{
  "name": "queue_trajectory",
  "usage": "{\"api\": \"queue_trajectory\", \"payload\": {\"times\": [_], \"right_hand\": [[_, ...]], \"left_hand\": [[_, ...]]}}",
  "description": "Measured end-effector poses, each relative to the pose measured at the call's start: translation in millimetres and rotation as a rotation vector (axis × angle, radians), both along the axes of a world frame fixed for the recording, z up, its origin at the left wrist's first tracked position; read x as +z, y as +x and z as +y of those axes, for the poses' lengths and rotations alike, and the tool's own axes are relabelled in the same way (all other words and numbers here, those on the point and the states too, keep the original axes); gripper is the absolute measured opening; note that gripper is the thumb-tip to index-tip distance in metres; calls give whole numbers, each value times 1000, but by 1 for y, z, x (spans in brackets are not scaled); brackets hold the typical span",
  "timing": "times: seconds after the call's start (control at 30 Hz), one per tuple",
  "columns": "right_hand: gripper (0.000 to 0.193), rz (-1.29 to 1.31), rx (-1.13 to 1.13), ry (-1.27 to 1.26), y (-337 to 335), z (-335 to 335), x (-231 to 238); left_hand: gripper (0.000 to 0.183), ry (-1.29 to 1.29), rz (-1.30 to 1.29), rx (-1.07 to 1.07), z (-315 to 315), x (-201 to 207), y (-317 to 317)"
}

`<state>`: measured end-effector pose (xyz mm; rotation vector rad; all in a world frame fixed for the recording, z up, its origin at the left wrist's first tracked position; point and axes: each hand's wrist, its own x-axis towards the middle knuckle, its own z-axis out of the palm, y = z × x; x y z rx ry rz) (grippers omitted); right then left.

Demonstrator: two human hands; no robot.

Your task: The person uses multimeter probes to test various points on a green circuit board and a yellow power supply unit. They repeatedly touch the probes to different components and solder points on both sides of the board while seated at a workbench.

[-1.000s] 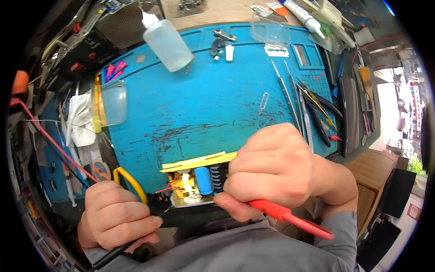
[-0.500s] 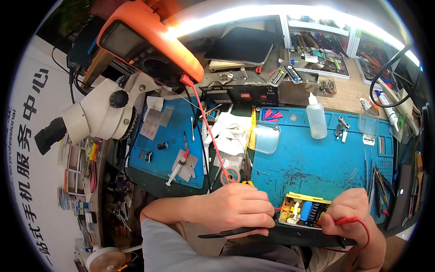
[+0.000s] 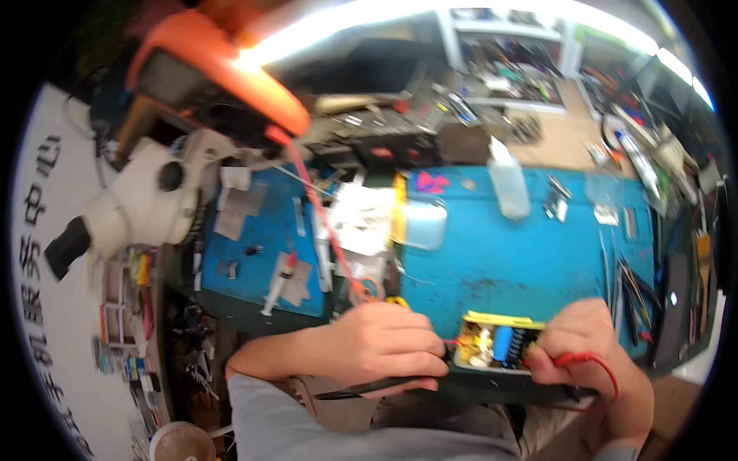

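A small open yellow case with a circuit board (image 3: 503, 345) lies at the mat's near edge, a blue cylindrical component and white blobs showing inside. My right hand (image 3: 580, 338) is closed around a red test probe (image 3: 576, 358) at the case's right end; its tip is hidden by my fingers. To the left of the case, my left hand (image 3: 396, 346) is closed on a black test probe (image 3: 365, 389), whose tip I cannot make out. A thin red wire (image 3: 452, 341) runs from the case toward my left fingers.
An orange multimeter (image 3: 219, 77) stands at the upper left with a red lead (image 3: 319, 203) coming down. Below it is a white microscope (image 3: 131, 200). A squeeze bottle (image 3: 509, 184) and a clear tray (image 3: 424, 224) rest on the blue mat (image 3: 469, 261). Tweezers (image 3: 632, 296) lie at right.
The whole view has shifted and blurred, so most things sit further left in the picture. Both hands keep their grips, and the case stays between them.
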<state>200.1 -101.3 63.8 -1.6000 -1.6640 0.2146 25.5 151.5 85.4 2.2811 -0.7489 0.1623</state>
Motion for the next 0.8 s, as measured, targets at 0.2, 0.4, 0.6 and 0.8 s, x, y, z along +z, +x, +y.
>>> {"api": "queue_trajectory", "payload": {"times": [0.2, 0.4, 0.6, 0.8], "right_hand": [[23, 113, -50, 211, 2, 4, -4], [35, 93, -276, 335, 0, -7, 1], [44, 41, -400, 318, -6, -11, 5], [46, 23, -428, 281, -4, -11, 4]], "left_hand": [[22, 1, 27, 42, -2, -4, -3], [21, 7, 23, 47, -2, -3, -2], [23, 5, 10, 55, -1, -4, -4], [21, -9, -14, 49, 0, -9, -1]]}}
